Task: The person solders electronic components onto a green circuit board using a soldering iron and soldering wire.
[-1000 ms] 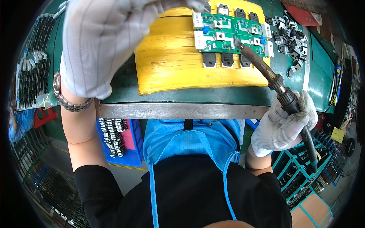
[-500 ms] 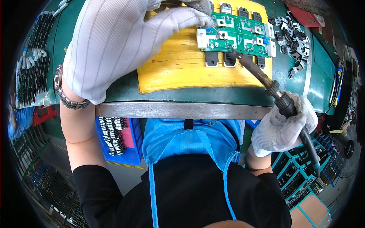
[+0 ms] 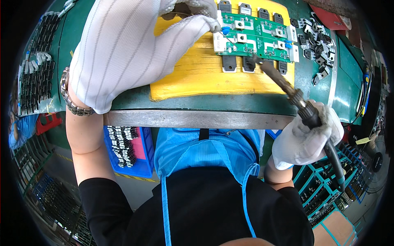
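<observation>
From the middle of the view, the green board (image 3: 257, 29) sits at 1 o'clock, on a yellow block (image 3: 184, 78) that rests on the dark green surface (image 3: 205, 101). The board looks light, flat and stiff. Its little parts could bend or snap, so its side edges seem best to hold.

The right grip (image 3: 305, 137), a gloved hand at 3 o'clock, is curled around the handle of the soldering iron (image 3: 278, 78). The iron looks stiff and easy to lift; the handle is the place to hold, as the metal end may be hot. Its tip points to 11 o'clock, by the board's near edge; I can't tell if they touch.

The left grip (image 3: 119, 53), gloved, between 10 and 11 o'clock, pinches a thin wire (image 3: 229, 39), finger and thumb closed. The wire looks light and bendy.

The iron crosses over the flat black tabs (image 3: 229, 64). A heap of small parts (image 3: 322, 49) lies at 2 o'clock, and a blue bin (image 3: 145, 164) is at 8 o'clock.
</observation>
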### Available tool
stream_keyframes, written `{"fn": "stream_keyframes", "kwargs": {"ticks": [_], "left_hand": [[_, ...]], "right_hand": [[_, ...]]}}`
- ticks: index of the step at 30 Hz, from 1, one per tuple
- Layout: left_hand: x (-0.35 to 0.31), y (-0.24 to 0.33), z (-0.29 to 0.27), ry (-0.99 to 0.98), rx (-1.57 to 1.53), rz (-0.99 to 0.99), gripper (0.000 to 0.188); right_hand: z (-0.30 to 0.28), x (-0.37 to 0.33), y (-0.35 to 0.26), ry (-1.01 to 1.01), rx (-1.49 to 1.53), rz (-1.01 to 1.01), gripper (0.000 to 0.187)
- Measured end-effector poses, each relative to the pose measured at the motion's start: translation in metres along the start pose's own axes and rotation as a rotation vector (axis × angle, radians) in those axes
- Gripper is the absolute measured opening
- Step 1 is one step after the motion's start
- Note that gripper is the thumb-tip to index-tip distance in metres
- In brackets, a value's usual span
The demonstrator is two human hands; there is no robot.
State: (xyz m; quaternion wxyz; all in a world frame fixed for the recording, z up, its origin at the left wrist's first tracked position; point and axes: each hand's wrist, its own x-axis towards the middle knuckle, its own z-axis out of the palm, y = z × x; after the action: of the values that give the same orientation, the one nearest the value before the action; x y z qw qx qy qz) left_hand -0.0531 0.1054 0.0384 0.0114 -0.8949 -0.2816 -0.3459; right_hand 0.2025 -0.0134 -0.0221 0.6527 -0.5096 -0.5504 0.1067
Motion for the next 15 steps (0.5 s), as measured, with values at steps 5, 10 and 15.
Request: {"fn": "stream_keyframes", "kwargs": {"ticks": [5, 10, 15], "left_hand": [[0.000, 0.005, 0.001, -0.005, -0.038, -0.140, 0.022], [-0.012, -0.009, 0.003, -0.055, -0.156, -0.186, 0.021], [-0.005, 0.000, 0.002, -0.049, -0.132, -0.215, 0.020]], "right_hand": [[-0.007, -0.002, -0.003, 0.036, 0.129, 0.143, 0.031], [-0.007, -0.004, -0.008, -0.126, -0.004, 0.124, 0.042], [-0.008, -0.003, -0.012, -0.208, -0.086, 0.175, 0.046]]}}
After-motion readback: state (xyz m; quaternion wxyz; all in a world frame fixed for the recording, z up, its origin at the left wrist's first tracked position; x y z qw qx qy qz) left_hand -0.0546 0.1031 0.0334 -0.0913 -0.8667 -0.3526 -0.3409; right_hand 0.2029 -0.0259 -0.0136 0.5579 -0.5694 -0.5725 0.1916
